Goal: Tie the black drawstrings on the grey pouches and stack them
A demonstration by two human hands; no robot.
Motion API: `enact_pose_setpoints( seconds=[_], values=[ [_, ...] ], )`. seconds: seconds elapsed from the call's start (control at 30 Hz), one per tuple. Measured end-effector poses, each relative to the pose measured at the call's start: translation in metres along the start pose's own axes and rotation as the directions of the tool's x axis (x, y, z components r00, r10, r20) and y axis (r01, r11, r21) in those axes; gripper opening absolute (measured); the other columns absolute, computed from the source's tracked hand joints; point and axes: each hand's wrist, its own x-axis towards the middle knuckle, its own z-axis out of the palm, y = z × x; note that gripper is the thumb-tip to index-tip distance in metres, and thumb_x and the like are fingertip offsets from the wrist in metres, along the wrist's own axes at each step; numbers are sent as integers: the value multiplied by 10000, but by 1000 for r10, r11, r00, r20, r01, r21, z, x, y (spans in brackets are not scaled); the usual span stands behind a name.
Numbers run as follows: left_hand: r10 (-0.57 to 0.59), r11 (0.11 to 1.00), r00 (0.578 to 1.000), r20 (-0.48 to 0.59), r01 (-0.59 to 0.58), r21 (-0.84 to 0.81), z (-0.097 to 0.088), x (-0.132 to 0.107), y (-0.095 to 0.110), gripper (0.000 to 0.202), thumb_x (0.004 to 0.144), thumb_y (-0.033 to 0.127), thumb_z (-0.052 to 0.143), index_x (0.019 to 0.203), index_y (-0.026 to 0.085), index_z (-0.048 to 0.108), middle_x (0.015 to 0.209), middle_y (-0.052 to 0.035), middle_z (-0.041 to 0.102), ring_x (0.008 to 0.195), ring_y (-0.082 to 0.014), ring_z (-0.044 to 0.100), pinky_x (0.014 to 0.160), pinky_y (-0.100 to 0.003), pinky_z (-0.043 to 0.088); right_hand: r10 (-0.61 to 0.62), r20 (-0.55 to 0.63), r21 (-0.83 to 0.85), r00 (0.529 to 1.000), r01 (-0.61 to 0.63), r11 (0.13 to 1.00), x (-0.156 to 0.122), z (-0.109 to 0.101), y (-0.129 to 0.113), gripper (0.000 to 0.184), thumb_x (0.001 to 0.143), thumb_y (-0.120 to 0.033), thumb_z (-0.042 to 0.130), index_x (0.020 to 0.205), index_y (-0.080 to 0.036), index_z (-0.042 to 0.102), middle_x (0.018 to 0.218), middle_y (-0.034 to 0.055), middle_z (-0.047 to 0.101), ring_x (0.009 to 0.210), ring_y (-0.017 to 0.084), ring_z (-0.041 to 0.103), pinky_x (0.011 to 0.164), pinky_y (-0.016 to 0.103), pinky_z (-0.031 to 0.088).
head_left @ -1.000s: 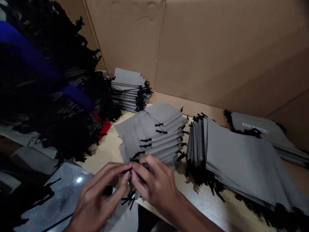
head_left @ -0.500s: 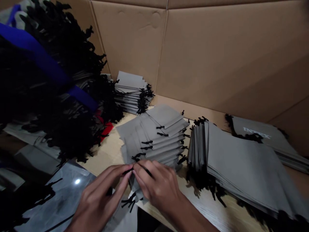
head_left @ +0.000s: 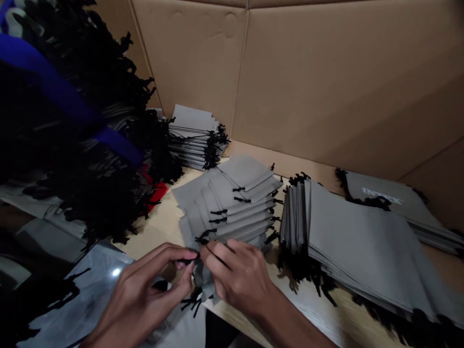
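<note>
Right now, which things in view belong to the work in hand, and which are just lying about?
Apparently in use:
left hand, pinching black cord
right hand, also on cord
grey pouch beneath the hands
fanned grey pouches just beyond

Apparently just lying about:
blue strap
red piece
white-lettered pouch at right

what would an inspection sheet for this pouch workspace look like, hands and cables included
Surface: pale wood-grain tabletop, largely covered.
Job's things: fanned gray drawstring pouches ahead of the hands; black cord at the fingertips.
Clutter: large black-corded heap at picture left, crossed by a blue strap, red piece alongside; larger gray pouch stack at right.
Hands: left hand pinches the cord; right hand curled beside it, a black strand between its fingers, fingertip grip unclear.
Cables: nothing seen.
Surroundings: cardboard panels behind.
</note>
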Motion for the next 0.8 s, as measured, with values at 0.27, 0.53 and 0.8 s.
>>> enact_pose_setpoints(
  seconds=[0.27,0.53,0.8],
  values=[
    [-153,979,988,-6,151,-140,-6,12,-2,219,893,451,846,1085,344,853,964,20,880,799,-170,823,672,-145,637,5,-116,9,993,-4,1000,0,3,-2,141,1115,-216,593,1200,-165,694,984,1,805,826,162,676,719,325,451],
    [-169,977,962,212,192,-94,-18,16,-2,276,986,536,707,902,282,778,768,30,789,695,-163,741,620,-155,560,5,-94,19,996,-3,1000,-1,4,-2,137,1084,-198,654,1208,-165,702,991,-6,802,840,170,669,701,336,441],
    [-221,965,891,396,258,-41,-23,10,3,514,1081,601,498,711,248,551,653,53,536,600,-142,520,551,-208,402,-46,-41,-26,998,45,999,-3,2,1,289,1112,-118,435,1091,-193,713,988,-23,785,781,172,591,689,338,406]
  ],
)
